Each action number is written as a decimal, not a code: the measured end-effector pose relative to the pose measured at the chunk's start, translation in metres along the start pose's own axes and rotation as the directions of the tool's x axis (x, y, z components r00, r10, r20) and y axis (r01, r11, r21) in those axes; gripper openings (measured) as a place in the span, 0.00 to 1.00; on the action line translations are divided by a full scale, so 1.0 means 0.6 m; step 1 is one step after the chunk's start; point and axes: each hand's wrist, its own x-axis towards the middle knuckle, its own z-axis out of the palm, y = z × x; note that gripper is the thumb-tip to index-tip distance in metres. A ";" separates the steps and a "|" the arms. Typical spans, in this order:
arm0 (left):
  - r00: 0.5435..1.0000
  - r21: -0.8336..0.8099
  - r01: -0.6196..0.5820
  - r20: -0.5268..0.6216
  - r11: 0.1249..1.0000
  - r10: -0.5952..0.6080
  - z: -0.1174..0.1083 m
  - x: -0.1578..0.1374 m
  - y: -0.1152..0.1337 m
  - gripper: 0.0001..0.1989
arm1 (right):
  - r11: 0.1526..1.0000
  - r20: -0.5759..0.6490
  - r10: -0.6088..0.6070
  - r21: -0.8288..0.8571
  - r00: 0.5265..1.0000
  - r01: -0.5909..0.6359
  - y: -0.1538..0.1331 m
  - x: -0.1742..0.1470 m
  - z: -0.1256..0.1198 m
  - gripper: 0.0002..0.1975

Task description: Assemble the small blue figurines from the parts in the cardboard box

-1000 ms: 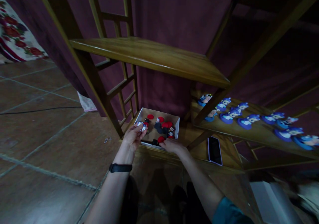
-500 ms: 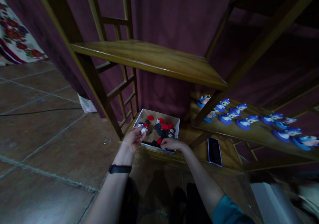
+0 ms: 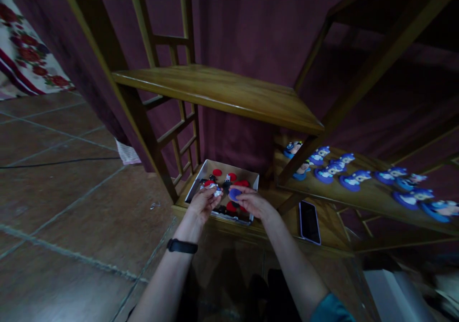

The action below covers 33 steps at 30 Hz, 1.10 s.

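Note:
A shallow cardboard box (image 3: 201,177) sits on the bottom board of a wooden shelf unit, holding several red, black and white small figures. My left hand (image 3: 202,205) hovers over the box's near left side, fingers closed on a small white and red figure (image 3: 213,188). My right hand (image 3: 253,202) is over the near right side and pinches a small blue piece (image 3: 234,194) between thumb and fingers. A black band (image 3: 182,246) circles my left wrist.
A wooden shelf board (image 3: 222,92) juts out just above the box. To the right, a lower shelf (image 3: 362,195) carries a row of blue and white figures (image 3: 349,179). A dark phone (image 3: 310,215) lies right of the box. Tiled floor (image 3: 60,202) spreads left.
My right hand rose from the box's near edge and now holds a blue piece. My left hand moved slightly right, toward the other hand. The view shifted a little.

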 end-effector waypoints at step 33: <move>0.899 0.136 -0.438 0.075 0.889 0.431 0.042 -0.017 -0.019 0.19 | 0.921 -0.041 -0.031 0.388 0.999 0.045 0.034 -0.011 0.087 0.09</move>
